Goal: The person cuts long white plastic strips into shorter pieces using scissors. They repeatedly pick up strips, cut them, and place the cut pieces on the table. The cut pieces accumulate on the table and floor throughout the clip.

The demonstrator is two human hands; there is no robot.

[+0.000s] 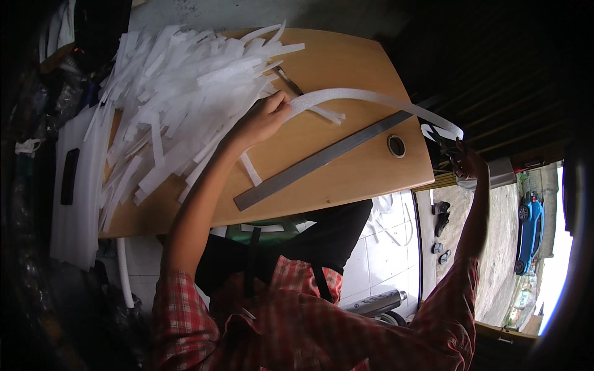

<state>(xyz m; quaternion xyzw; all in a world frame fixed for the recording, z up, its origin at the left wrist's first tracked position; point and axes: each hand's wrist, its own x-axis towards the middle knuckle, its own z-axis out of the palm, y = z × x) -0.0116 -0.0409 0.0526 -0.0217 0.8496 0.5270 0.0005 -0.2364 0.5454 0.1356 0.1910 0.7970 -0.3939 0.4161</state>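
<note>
White foam strip (346, 93) arches over the far right of the wooden tabletop (365, 170), hand to hand. Going left to right: dark phone-shaped slab (70, 176) on foam sheets (80, 241), then a messy heap of cut strips (179, 93). Left hand (266, 117) has its fingers pinched on the strip's left end. Grey flat bar (322, 161) lies beneath the arch, nearer side. Right hand (469, 164), past the right edge, curls round a dark tool (450, 147), probably scissors, can't tell if they're open. I'd guess featherlight, soft, springy, easily torn, so pinch gently near the ends
</note>
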